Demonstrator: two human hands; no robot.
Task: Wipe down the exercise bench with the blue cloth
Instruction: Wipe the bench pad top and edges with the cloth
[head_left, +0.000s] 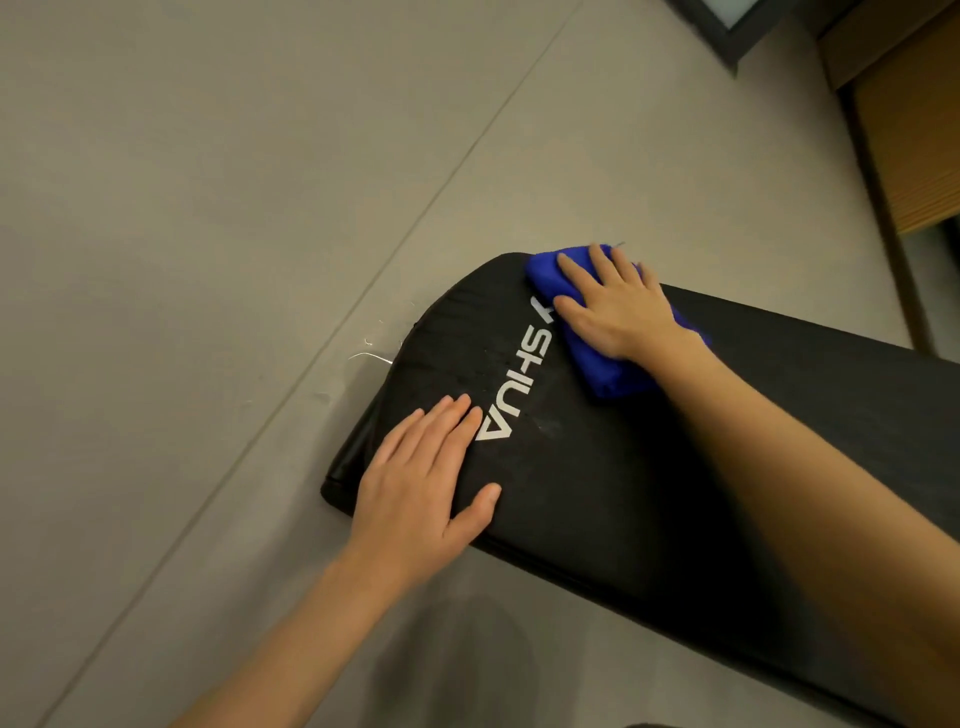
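A black padded exercise bench (613, 483) with white lettering runs from the middle of the view toward the lower right. A folded blue cloth (597, 369) lies on its far end near the upper edge. My right hand (618, 306) presses flat on the cloth with fingers spread and straight. My left hand (426, 478) rests flat on the bench near its left end, fingers straight, holding nothing.
Grey tiled floor (234, 208) surrounds the bench, with a small glint of wire or debris (371, 356) by the bench's end. A wooden cabinet (914, 130) and a dark-framed panel (727, 26) stand at the upper right.
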